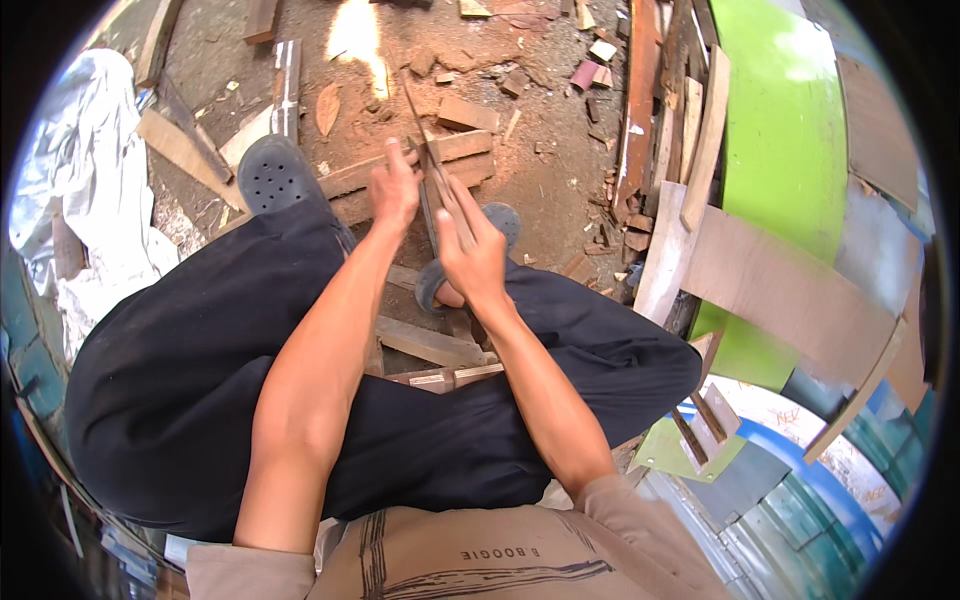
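A long thin dark strip, tapering to a point at its far end, stands nearly edge-on between my hands. Whether it is a saw blade or a sliver of wood I cannot make out. My left hand is closed at its left side, thumb up and fingers curled. Along its right side lies my right hand, its fingers stretched and pressed together against the strip. Beneath and beyond them, wooden blocks rest on the ground between my feet, with reddish sawdust around.
Dark clogs are on my feet. Offcuts and planks lie at left beside a white cloth. Upright boards and a bright green panel stand at right. More wood pieces lie between my legs.
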A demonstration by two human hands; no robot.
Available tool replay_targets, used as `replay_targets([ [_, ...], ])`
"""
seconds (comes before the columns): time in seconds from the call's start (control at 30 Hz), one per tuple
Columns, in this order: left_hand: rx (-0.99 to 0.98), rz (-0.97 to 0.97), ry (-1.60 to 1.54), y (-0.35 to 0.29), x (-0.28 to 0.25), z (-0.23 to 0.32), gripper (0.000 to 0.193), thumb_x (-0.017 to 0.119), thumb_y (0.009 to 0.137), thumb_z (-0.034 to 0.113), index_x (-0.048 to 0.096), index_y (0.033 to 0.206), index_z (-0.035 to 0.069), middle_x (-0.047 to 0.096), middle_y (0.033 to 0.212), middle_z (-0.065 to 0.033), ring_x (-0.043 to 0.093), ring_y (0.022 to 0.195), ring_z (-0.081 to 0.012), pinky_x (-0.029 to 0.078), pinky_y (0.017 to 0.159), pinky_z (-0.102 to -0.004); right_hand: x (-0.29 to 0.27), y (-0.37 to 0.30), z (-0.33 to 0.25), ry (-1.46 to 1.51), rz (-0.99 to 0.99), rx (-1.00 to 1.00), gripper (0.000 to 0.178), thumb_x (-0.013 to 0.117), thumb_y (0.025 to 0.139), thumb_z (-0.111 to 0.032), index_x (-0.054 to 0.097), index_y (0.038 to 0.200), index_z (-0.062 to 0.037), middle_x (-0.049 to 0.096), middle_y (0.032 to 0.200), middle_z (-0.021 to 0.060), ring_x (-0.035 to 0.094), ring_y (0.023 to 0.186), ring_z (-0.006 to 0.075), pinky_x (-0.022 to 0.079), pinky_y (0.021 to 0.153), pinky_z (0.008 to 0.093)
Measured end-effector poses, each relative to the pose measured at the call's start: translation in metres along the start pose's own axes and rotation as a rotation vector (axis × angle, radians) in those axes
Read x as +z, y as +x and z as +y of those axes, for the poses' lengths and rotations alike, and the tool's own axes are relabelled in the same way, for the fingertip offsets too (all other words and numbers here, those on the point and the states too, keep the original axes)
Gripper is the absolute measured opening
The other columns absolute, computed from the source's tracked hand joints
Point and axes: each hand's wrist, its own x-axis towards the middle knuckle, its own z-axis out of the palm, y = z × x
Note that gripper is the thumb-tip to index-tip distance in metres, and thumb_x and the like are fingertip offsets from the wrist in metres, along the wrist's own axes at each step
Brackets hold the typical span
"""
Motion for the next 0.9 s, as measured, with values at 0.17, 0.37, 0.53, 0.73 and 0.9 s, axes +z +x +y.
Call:
replay_targets([
  [0.17, -0.034, -0.031, -0.110, 0.003, 0.004, 0.007, 0.086, 0.025, 0.106, 0.061, 0.066, 0.127, -0.012, 0.069, 0.129, -0.0202, 0.070, 0.115, -0.0291, 0.049, 0.101, -0.0343, 0.000, -0.006, -0.010, -0.096, 0.054, -0.001, 0.044, 0.064, 0.096, -0.012, 0.059, 0.139, 0.0002, 0.068, 0.128, 0.0258, 0.067, 0.121, 0.0320, 0.051, 0.099, 0.0342],
  [0.37, -0.019, -0.012, -0.074, 0.001, -0.007, 0.002, 0.086, 0.027, 0.107, 0.060, 0.059, 0.132, -0.016, 0.066, 0.134, -0.0214, 0.069, 0.118, -0.0316, 0.048, 0.104, -0.0338, -0.081, -0.145, -0.076, -0.128, -0.057, 0.124, 0.048, 0.065, 0.094, -0.005, 0.056, 0.140, 0.0043, 0.070, 0.121, 0.0275, 0.070, 0.113, 0.0340, 0.056, 0.092, 0.0356],
  [0.53, -0.021, -0.005, -0.197, -0.002, -0.003, 0.008, 0.085, 0.031, 0.108, 0.057, 0.054, 0.132, -0.021, 0.064, 0.132, -0.0281, 0.068, 0.118, -0.0348, 0.051, 0.103, -0.0359, -0.034, -0.046, -0.016, -0.051, 0.023, 0.015, 0.043, 0.064, 0.095, -0.009, 0.060, 0.136, 0.0019, 0.071, 0.115, 0.0275, 0.071, 0.107, 0.0385, 0.058, 0.087, 0.0375],
  [0.73, -0.076, -0.065, -0.122, 0.004, -0.007, 0.020, 0.086, 0.030, 0.108, 0.057, 0.053, 0.131, -0.022, 0.066, 0.130, -0.0270, 0.068, 0.117, -0.0353, 0.053, 0.103, -0.0366, 0.012, 0.027, 0.004, -0.027, 0.070, -0.055, 0.045, 0.063, 0.094, -0.016, 0.059, 0.137, -0.0005, 0.067, 0.121, 0.0278, 0.063, 0.114, 0.0444, 0.056, 0.091, 0.0413],
  [0.9, -0.033, -0.080, -0.190, 0.013, -0.016, -0.001, 0.084, 0.031, 0.108, 0.054, 0.051, 0.133, -0.023, 0.064, 0.133, -0.0278, 0.069, 0.114, -0.0370, 0.055, 0.100, -0.0378, -0.078, -0.133, -0.057, -0.122, -0.036, 0.064, 0.047, 0.064, 0.094, -0.003, 0.056, 0.140, 0.0048, 0.068, 0.123, 0.0293, 0.069, 0.113, 0.0368, 0.056, 0.090, 0.0345],
])
